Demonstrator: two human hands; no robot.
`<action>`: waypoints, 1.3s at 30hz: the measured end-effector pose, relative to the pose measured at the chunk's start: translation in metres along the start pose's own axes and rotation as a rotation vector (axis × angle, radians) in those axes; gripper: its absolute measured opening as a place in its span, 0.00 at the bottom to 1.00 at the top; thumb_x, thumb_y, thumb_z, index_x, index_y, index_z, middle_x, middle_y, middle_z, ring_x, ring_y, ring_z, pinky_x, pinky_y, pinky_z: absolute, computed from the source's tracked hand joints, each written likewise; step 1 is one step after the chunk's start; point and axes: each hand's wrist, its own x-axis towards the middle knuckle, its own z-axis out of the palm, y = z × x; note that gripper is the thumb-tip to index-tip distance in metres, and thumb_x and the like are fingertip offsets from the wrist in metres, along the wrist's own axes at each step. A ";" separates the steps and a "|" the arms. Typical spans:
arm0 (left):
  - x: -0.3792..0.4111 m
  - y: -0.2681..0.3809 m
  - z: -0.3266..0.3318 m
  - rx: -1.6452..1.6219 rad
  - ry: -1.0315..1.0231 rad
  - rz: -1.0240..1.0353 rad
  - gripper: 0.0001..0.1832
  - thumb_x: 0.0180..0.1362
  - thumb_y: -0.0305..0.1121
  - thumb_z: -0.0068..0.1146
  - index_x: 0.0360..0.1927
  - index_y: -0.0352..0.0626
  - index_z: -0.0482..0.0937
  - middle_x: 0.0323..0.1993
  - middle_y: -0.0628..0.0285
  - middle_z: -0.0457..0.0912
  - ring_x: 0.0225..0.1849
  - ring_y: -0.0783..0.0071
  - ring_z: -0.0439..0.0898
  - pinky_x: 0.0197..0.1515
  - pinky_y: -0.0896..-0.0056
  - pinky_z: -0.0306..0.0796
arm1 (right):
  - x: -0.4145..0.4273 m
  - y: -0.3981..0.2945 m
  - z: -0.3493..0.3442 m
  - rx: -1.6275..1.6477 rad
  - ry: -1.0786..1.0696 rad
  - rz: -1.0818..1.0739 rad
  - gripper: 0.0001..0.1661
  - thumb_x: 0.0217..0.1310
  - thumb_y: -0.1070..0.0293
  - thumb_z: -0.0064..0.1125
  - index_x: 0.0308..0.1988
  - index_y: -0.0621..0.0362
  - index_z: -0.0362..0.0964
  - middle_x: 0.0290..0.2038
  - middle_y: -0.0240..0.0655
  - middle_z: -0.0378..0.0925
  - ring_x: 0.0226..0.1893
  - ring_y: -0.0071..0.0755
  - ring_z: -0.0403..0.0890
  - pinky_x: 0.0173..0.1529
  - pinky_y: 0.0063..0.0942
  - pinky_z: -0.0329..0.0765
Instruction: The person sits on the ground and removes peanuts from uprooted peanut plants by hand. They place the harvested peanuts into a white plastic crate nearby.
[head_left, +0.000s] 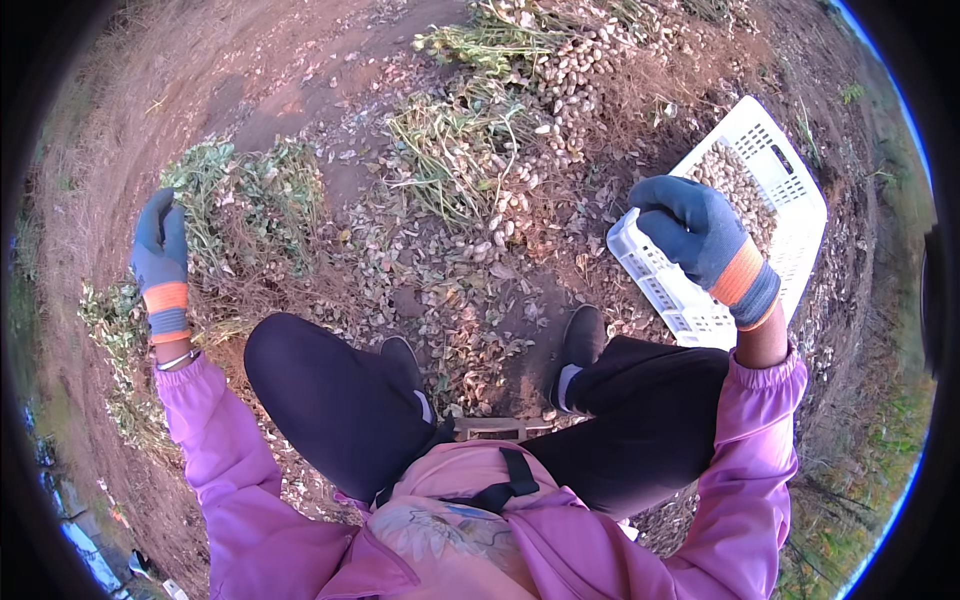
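My left hand (161, 247), in a grey-blue work glove with an orange-banded cuff, is at the left beside a heap of leafy peanut plants (247, 202). Its fingers point away from me; whether they touch the leaves is unclear. My right hand (690, 229), gloved alike, is over the near left wall of a white plastic crate (802, 217), with its fingers curled. The glove hides whether anything is inside the fingers. Unshelled peanuts (727, 180) lie in the crate, which looks tilted. Pulled plants (442, 150) lie ahead, with peanuts (577, 75) on their roots.
Dry leaves (465, 337) litter the soil between my shoes (583, 337). A low wooden frame (495, 427) is under me, between my legs. More plants (120, 352) lie beside my left forearm. Grass and weeds (870, 465) grow at the far right.
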 end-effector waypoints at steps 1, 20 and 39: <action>-0.001 0.025 0.010 -0.074 -0.023 0.050 0.15 0.62 0.32 0.53 0.51 0.39 0.76 0.44 0.61 0.81 0.44 0.75 0.77 0.49 0.73 0.71 | -0.001 0.000 0.000 0.004 -0.001 0.009 0.12 0.59 0.71 0.54 0.41 0.66 0.72 0.33 0.41 0.76 0.35 0.34 0.79 0.40 0.29 0.74; -0.154 0.096 0.453 -0.282 -0.923 -1.033 0.40 0.47 0.64 0.60 0.50 0.35 0.75 0.46 0.49 0.80 0.45 0.52 0.79 0.46 0.58 0.70 | -0.011 -0.003 -0.017 -0.055 -0.063 0.077 0.12 0.58 0.72 0.54 0.43 0.65 0.73 0.35 0.39 0.77 0.35 0.32 0.79 0.40 0.28 0.74; -0.141 0.114 0.377 -0.514 -0.522 -1.121 0.32 0.49 0.51 0.62 0.46 0.31 0.75 0.44 0.51 0.81 0.41 0.54 0.78 0.45 0.61 0.69 | -0.013 0.008 -0.004 -0.067 -0.061 0.021 0.10 0.57 0.71 0.54 0.40 0.62 0.71 0.31 0.44 0.76 0.31 0.45 0.80 0.36 0.35 0.74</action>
